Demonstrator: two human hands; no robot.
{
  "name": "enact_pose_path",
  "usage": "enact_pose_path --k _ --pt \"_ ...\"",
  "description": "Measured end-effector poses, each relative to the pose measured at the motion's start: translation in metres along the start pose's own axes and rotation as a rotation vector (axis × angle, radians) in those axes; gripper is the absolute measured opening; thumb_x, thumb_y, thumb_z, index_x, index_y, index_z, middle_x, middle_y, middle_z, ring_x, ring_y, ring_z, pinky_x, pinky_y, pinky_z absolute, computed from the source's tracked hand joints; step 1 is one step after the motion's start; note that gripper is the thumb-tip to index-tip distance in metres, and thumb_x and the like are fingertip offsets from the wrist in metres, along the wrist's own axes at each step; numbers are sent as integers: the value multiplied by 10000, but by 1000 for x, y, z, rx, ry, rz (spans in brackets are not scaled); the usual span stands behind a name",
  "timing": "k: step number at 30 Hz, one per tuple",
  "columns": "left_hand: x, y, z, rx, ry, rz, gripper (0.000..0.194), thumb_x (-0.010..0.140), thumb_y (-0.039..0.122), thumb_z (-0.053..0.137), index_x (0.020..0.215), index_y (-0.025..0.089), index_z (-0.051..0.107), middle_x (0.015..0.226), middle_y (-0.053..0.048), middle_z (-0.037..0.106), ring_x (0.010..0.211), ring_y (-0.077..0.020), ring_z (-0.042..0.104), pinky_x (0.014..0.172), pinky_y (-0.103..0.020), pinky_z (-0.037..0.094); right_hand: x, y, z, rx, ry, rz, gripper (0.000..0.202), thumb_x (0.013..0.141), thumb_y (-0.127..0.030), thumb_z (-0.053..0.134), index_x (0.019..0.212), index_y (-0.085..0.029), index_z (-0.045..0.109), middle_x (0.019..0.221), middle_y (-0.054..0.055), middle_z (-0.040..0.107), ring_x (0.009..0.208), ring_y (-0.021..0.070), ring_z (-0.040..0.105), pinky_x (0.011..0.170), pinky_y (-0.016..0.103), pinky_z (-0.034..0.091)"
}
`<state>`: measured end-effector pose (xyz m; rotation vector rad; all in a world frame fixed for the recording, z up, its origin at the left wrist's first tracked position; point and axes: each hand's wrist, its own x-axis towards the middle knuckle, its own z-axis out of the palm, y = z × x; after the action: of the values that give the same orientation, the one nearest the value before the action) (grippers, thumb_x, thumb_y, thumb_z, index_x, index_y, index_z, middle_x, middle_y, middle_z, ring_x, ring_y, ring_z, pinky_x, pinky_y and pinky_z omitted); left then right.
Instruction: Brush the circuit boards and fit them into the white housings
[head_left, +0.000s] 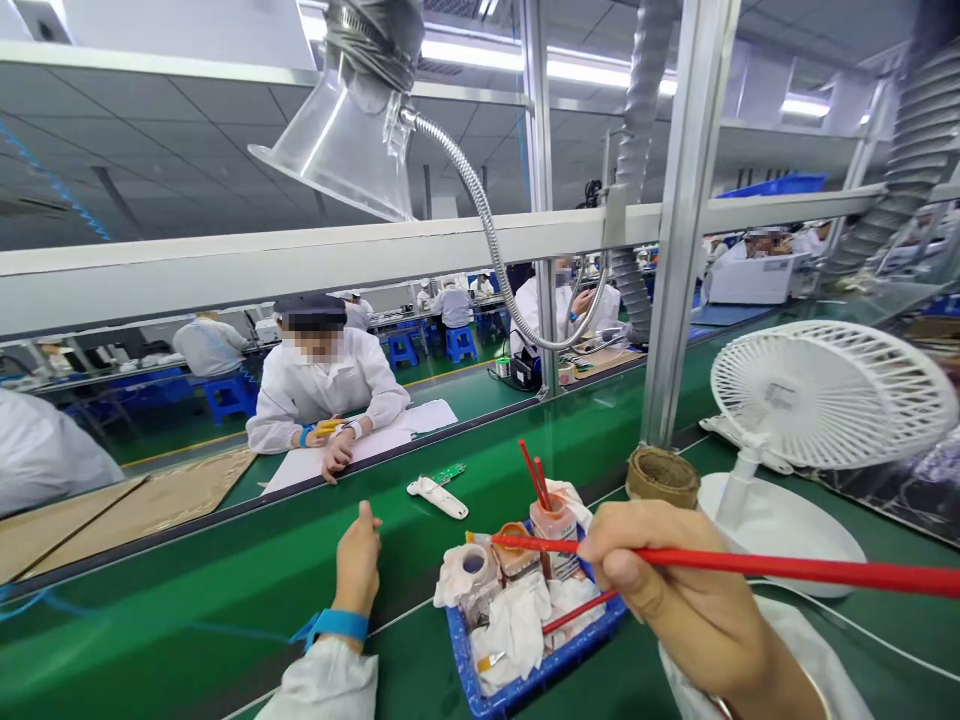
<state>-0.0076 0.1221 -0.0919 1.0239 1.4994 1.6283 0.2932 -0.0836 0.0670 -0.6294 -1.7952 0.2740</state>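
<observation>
My right hand (675, 590) is closed in a pinch around a long red-handled brush (795, 568). Its bristle end points left, over the small open pots in a blue tray (466, 672). Inside the tray are a white-smeared pot (474, 568), an orange-brown pot (517, 550), crumpled white wipes (517, 625) and a second red-handled brush (577, 612). A pinkish bottle (555, 525) there holds red sticks. Over the green belt, my left hand (358, 560) reaches out empty, thumb raised and fingers partly hidden. Beyond it lies a white handheld casing (439, 495) with a green circuit board (450, 474).
A white fan (780, 570) and a brown tape roll (661, 476) stand at the right. Metal posts (679, 250) and a clear fume hood (337, 140) rise in front. Across the belt, a person in white (322, 390) leans over paper.
</observation>
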Motion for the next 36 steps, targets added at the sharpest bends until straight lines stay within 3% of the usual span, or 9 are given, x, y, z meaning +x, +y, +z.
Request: enact_pose_path --k 3,7,11,14,17,20,24,31,36 --pt "-23 0 -22 5 -7 -3 520 674 669 519 577 158 507 415 77 334 397 -75 308 401 -223 241 -1 -5 2 48 11 -16 134 889 -173 435 827 -173 553 604 -16 502 558 83 471 535 208 378" --pt "-52 -4 -46 -2 -12 -36 577 557 692 592 671 126 609 529 -3 553 515 -137 490 511 -268 403 -11 -1 19 324 26 62 137 898 -217 443 842 -162 555 613 -20 492 451 51 397 438 189 323" --pt "-71 -13 -70 -16 -6 -93 606 522 658 616 771 106 643 703 -97 676 638 -215 597 553 -316 453 -32 18 65 1027 96 450 228 880 -373 499 837 -151 531 581 -24 537 380 18 394 360 132 253" --pt "-81 -22 -87 -4 -29 -114 551 603 600 581 862 117 643 852 -115 702 725 -225 628 585 -312 462 -64 37 101 1170 45 596 339 865 -508 451 841 -170 466 604 -12 587 307 26 390 325 139 292" --pt "-87 -28 -95 51 -88 -95 535 685 559 531 1014 145 617 1016 -100 682 802 -214 634 649 -310 468 -103 54 121 1264 -40 747 464 764 -622 514 823 -168 443 641 19 617 284 35 404 287 139 283" --pt "-92 -26 -93 116 -126 -68 587 696 558 526 1118 155 574 1110 -98 648 856 -223 631 696 -320 469 -129 66 121 1311 -56 875 474 730 -608 573 818 -159 452 634 28 617 330 50 469 289 113 247" --pt "-96 -16 -86 223 -164 -50 610 672 586 537 1115 169 586 1080 -90 663 842 -235 639 680 -325 472 -134 69 112 1334 44 938 419 771 -585 538 825 -178 451 666 11 623 313 53 450 308 147 315" --pt "-101 -2 -81 294 -145 -101 637 554 679 587 898 148 666 800 -84 706 664 -238 612 601 -329 452 -124 66 109 1338 142 971 383 785 -538 549 791 -163 473 641 15 627 299 58 435 320 176 363" --pt "-99 -9 -83 342 -92 -114 578 615 736 484 621 171 605 507 -30 583 551 -209 544 565 -324 433 -130 74 110 1331 128 1004 424 780 -569 540 780 -148 490 588 27 633 291 56 439 320 155 324"
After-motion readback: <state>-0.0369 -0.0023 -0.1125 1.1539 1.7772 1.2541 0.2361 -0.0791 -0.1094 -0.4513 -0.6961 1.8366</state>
